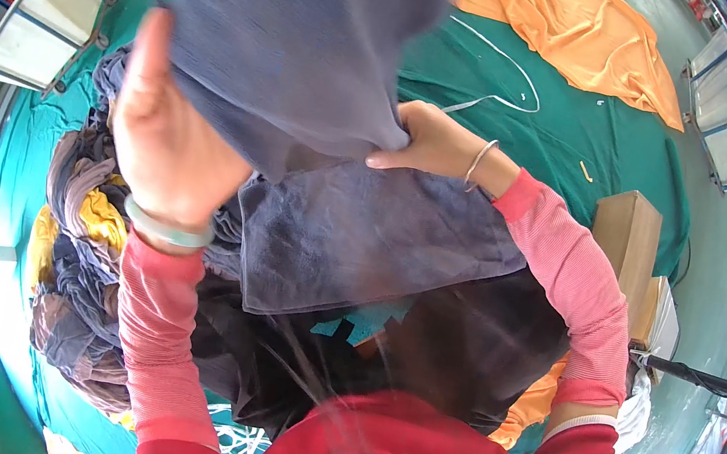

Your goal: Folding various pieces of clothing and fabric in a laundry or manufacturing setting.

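Left hand (172,144) nearest, blurred, at the left edge of the grey cloth (288,44); fingers partly hidden, can't tell its grip. Right hand (429,142) has the near right edge pinched. Cloth billows mid-air, far side of both hands, long axis unclear, flat grey piece (360,246) nearer the body

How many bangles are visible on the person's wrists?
2: a thick bangle on the wrist of the left hand, a thin bangle on that of the right hand. The sleeves may hide more.
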`<act>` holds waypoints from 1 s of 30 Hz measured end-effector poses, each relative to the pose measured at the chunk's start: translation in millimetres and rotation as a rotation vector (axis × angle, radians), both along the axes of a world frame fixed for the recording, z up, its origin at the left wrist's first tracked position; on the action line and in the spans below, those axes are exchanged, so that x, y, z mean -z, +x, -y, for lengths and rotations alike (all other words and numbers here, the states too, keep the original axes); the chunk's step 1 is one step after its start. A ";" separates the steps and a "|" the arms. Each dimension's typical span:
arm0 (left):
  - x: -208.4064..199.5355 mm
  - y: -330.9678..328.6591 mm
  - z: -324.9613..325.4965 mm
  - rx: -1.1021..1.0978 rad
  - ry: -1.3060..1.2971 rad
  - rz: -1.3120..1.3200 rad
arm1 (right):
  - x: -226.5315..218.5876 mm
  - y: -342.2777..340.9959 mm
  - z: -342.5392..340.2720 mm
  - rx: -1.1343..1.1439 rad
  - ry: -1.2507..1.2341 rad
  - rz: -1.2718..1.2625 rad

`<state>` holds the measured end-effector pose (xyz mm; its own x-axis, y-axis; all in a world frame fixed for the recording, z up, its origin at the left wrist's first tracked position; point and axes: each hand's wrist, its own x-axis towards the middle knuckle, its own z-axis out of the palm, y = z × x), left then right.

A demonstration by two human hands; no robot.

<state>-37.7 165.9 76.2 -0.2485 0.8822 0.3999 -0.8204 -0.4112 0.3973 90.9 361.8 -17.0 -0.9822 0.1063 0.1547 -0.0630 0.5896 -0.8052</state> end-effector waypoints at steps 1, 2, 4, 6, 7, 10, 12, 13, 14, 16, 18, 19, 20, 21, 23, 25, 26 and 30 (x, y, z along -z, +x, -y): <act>1.4 -15.5 -0.1 -0.021 0.014 -0.067 | -5.9 0.7 -0.8 -0.055 -0.117 0.110; 3.6 -30.2 3.9 -0.054 0.022 -0.137 | -12.5 -0.5 1.8 -0.122 -0.238 0.219; 32.6 -43.2 8.9 -0.370 -0.425 -0.193 | -20.7 3.5 8.8 -0.028 -0.770 -0.016; 96.4 -52.4 22.5 -0.257 -0.751 -0.294 | -31.9 3.4 2.0 -0.058 -1.177 -0.004; 90.3 -37.3 13.1 -0.347 -0.906 -0.442 | -32.9 8.2 -5.6 -0.030 -1.239 -0.100; 51.6 -36.4 15.6 -0.258 -0.709 -0.567 | -26.3 15.0 -34.2 -0.033 -1.315 -0.170; 41.9 -45.2 23.7 -0.276 -0.734 -0.651 | -22.2 23.8 -52.0 0.032 -1.135 -0.253; 41.1 -49.2 29.7 -0.322 -0.757 -0.645 | -24.8 26.6 -55.7 0.094 -1.097 -0.228; 39.9 -50.9 33.7 -0.367 -0.779 -0.639 | -28.2 28.9 -58.7 0.157 -1.059 -0.203; 36.6 -51.9 37.0 -0.533 -0.816 -0.650 | -33.2 32.4 -61.5 0.255 -0.918 -0.140; 34.2 -57.9 41.4 -0.548 -0.831 -0.642 | -34.3 35.1 -69.0 0.416 -0.676 -0.065; 32.3 -57.4 41.6 -0.598 -0.795 -0.620 | -39.2 38.8 -70.8 0.442 -0.652 -0.066; 30.9 -57.1 41.5 -0.647 -0.759 -0.598 | -41.0 41.1 -72.0 0.441 -0.647 -0.069; 34.1 -62.0 44.1 -0.611 -0.737 -0.565 | -42.4 43.1 -73.2 0.411 -0.761 -0.142; 37.7 -62.2 41.8 -0.608 -0.682 -0.500 | -39.5 47.3 -82.5 0.299 -1.039 -0.251; 38.1 -62.7 41.1 -0.606 -0.628 -0.437 | -37.6 53.5 -90.4 0.191 -1.126 -0.277; 35.8 -64.3 41.7 -0.578 -0.580 -0.443 | -36.6 56.8 -95.0 0.078 -1.210 -0.304; 43.5 -76.2 45.1 -0.608 -0.583 -0.547 | -37.6 53.1 -99.6 0.268 -0.844 -0.412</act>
